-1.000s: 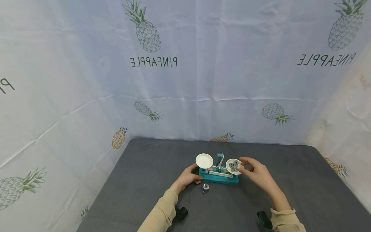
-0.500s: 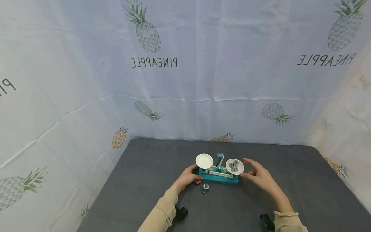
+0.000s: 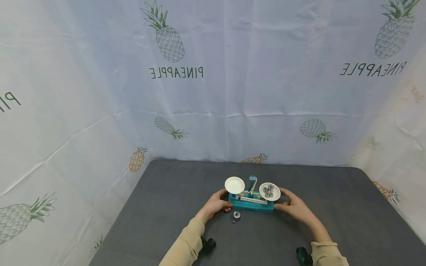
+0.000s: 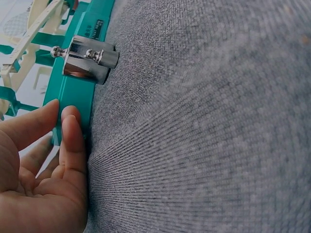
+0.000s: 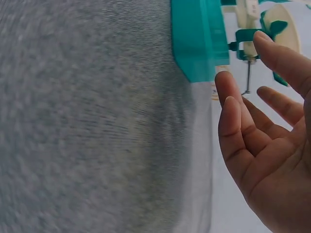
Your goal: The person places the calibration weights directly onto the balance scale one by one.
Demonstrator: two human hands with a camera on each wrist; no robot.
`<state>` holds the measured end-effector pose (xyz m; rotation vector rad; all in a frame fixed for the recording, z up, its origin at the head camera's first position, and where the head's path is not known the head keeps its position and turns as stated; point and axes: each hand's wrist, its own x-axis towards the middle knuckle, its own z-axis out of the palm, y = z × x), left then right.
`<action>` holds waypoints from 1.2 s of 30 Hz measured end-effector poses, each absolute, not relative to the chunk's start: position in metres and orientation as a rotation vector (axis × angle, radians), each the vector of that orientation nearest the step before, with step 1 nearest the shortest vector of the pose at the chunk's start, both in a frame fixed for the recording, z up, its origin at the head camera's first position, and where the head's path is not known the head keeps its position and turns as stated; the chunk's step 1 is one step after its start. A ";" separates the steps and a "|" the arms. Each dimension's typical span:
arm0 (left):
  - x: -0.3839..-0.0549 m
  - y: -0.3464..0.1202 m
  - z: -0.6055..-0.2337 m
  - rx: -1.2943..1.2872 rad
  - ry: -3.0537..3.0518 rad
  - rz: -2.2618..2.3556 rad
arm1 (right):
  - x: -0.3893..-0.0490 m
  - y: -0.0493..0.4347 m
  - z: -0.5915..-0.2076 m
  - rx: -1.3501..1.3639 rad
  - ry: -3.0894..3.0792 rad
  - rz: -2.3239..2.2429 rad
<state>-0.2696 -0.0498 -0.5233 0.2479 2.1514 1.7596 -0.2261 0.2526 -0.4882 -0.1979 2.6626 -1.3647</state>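
A teal balance scale (image 3: pixel 252 205) with two white pans stands on the dark table. My left hand (image 3: pixel 214 204) grips the left end of its base between thumb and fingers, as the left wrist view also shows. The left pan (image 3: pixel 234 185) holds nothing visible, while several metal weights (image 3: pixel 268 191) sit in the right pan (image 3: pixel 277 195). In front of the base are a large and a small metal weight (image 4: pixel 87 58). My right hand (image 5: pixel 277 145) is beside the base's right end, fingers loosely bent and apart from it in the right wrist view.
The grey cloth-covered tabletop (image 3: pixel 173 192) spreads around the scale. Behind and beside it hangs a pale curtain (image 3: pixel 213 92) with printed pineapples. Dark wrist devices (image 3: pixel 208 244) are on both forearms.
My right hand has moved off the weights in the right pan, opening outward, then lowered beside the base's right end. My left hand keeps its grip on the base.
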 end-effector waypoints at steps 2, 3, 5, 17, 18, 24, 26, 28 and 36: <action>-0.269 -0.050 -0.523 0.250 2.149 1.762 | -0.227 0.252 -0.491 -0.174 2.647 -1.366; -0.269 -0.050 -0.523 0.251 2.150 1.762 | -0.228 0.252 -0.493 -0.166 2.637 -1.372; -0.268 -0.050 -0.522 0.250 2.149 1.762 | -0.229 0.252 -0.496 -0.149 2.616 -1.392; -0.269 -0.050 -0.525 0.238 2.158 1.762 | -0.235 0.245 -0.508 -0.207 2.495 -1.520; -0.269 -0.050 -0.525 0.240 2.161 1.758 | -0.235 0.244 -0.509 -0.207 2.483 -1.531; -0.269 -0.050 -0.526 0.235 2.163 1.753 | -0.235 0.242 -0.513 -0.141 2.381 -1.625; -0.269 -0.050 -0.525 0.234 2.164 1.751 | -0.235 0.243 -0.514 -0.126 2.342 -1.655; -0.269 -0.050 -0.525 0.234 2.164 1.752 | -0.236 0.242 -0.516 -0.120 2.314 -1.673; -0.268 -0.050 -0.522 0.235 2.159 1.759 | -0.237 0.241 -0.523 -0.001 2.276 -1.708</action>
